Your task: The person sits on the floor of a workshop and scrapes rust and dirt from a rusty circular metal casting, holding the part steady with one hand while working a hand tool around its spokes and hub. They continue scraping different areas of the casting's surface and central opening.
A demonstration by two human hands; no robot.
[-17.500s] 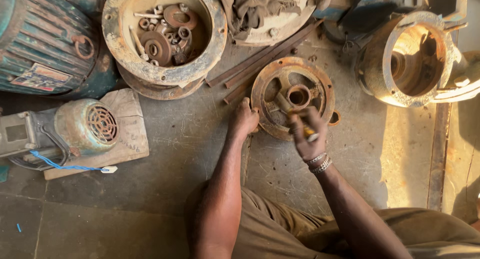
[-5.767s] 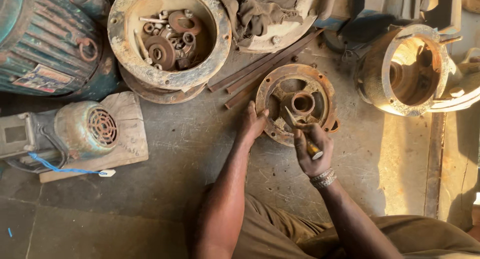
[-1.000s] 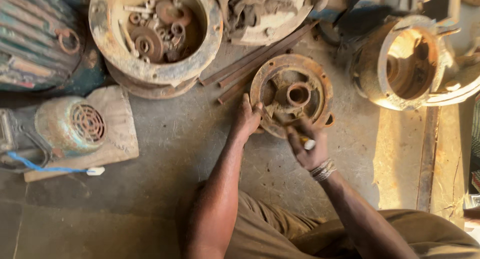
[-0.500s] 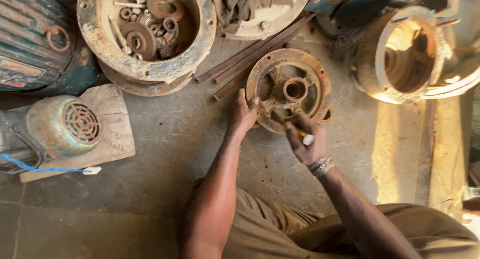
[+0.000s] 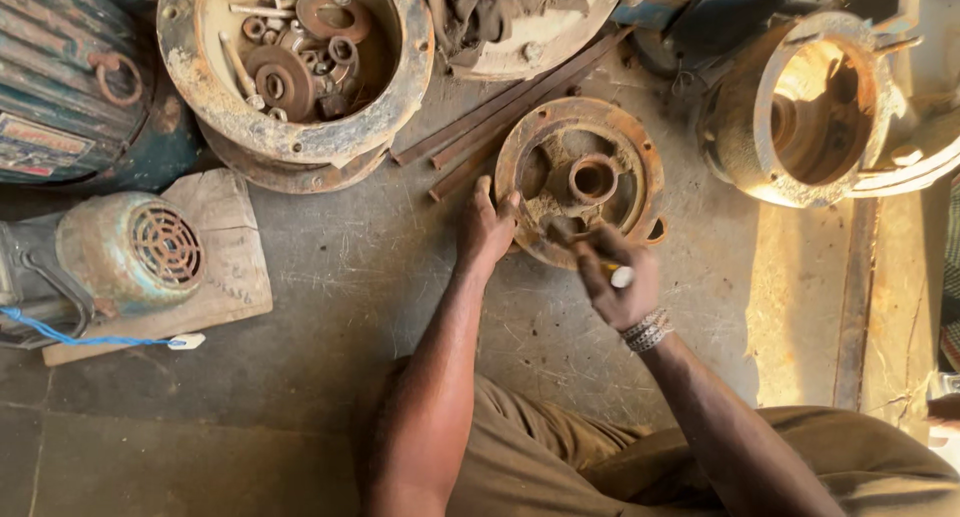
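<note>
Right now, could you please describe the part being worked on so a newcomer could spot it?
Start at the big rusty bowl-shaped housing full of washers. To its right lies a flat round rusty end cover, between the left hand and right hand. Only it has spokes around a central hub.

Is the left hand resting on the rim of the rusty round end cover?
Yes, the left hand lies with its fingers against the left rim of the rusty round end cover on the floor.

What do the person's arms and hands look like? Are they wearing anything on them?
Both arms are bare, with no sleeves and no gloves. The left hand has nothing on it. Just below the right hand, the wrist wears a stack of thin, pale beaded bracelets. No rings or watch can be made out.
</note>
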